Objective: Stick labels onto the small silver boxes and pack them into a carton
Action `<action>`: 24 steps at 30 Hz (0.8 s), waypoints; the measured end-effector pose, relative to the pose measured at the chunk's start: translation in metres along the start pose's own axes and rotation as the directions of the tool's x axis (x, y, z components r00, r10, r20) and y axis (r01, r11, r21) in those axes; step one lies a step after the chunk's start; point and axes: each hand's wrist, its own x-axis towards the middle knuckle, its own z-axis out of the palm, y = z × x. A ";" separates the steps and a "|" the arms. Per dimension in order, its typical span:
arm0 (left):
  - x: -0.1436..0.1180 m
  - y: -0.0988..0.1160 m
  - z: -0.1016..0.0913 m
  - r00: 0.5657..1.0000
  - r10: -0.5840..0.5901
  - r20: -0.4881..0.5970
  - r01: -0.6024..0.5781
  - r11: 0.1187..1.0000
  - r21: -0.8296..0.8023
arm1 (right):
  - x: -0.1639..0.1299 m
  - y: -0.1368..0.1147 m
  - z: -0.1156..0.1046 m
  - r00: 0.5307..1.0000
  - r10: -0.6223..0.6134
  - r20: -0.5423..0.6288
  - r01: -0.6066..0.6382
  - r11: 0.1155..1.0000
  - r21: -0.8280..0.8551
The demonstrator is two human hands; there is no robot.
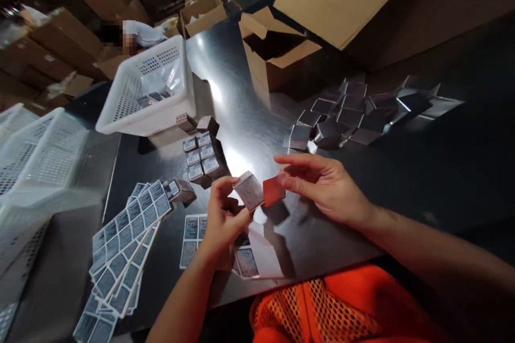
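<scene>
Hands meet over a brushed steel table [249, 112], working on a small silver box [249, 191] shaped like a cube. The left hand [222, 220] grips the box between thumb and fingertips, held just above the tabletop near the table's front edge. One box face carries a grey printed label. A red square flap [274, 191], flat and matte, sticks out from the box's right side. The right hand [322, 185] is loosely spread, its fingers stretched toward the flap; whether the fingertips pinch it cannot be told.

Under the left hand lie a few sticker sheets [245, 260] with glossy white backing. To the left, long strips of printed labels [124, 241] fan out across the dark table, each label a small grey rectangle. Behind the hands stands a tight cluster of labelled silver boxes [203, 158], barcode faces up. Farther right sits a loose group of unlabelled silver boxes [341, 115] with shiny, mirror-like faces, some with open flaps.

A white plastic basket [148, 91] with perforated walls stands behind the labelled cluster, holding a few boxes. More white perforated baskets [36, 166] rest at the far left. An open brown cardboard carton [277, 51] stands at the back of the table. Orange mesh fabric [322, 305] shows at the bottom edge. Another person [137, 33] is in the background among stacked cartons.
</scene>
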 end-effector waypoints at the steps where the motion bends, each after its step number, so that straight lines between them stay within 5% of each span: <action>1: -0.002 -0.001 -0.001 0.998 0.014 0.061 -0.015 1.000 0.022 | 0.000 -0.001 0.000 0.995 0.090 0.041 -0.092 0.995 0.028; 7: -0.004 -0.001 -0.006 0.977 0.037 0.208 -0.055 0.995 0.079 | -0.004 -0.005 0.000 0.933 0.338 0.120 -0.350 0.933 0.089; 24: -0.007 0.000 -0.004 0.983 0.041 0.181 -0.071 0.985 0.160 | -0.007 -0.001 0.009 0.941 0.336 0.024 -0.337 0.942 0.007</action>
